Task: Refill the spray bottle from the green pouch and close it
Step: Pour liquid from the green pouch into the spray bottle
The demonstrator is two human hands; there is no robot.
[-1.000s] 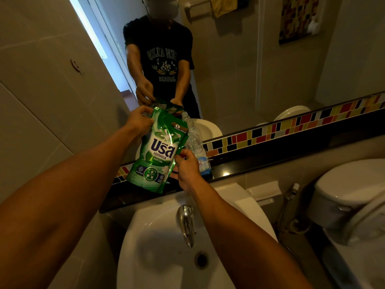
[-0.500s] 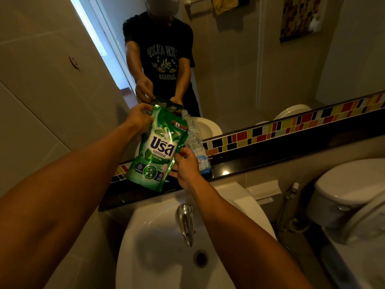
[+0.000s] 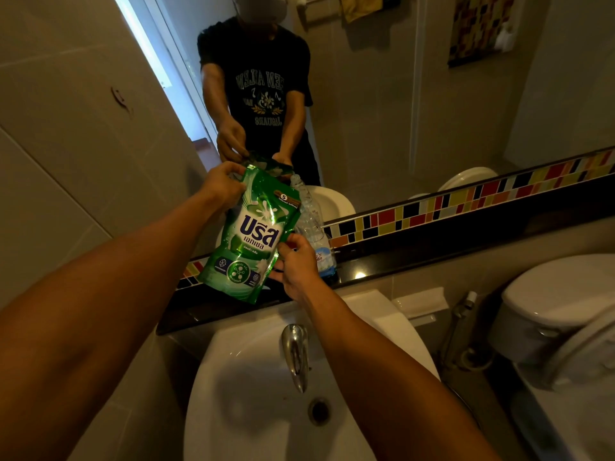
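The left hand (image 3: 221,186) gripped the top left corner of the glossy green plastic refill pouch (image 3: 253,237), which hung tilted above the black ledge (image 3: 432,257) behind the white ceramic sink (image 3: 253,394). The right hand (image 3: 296,266) pinched the pouch's right edge, thumb in front. A clear plastic bottle (image 3: 314,234) stood upright on the ledge just behind the pouch, against the mirror (image 3: 399,111), its top uncapped.
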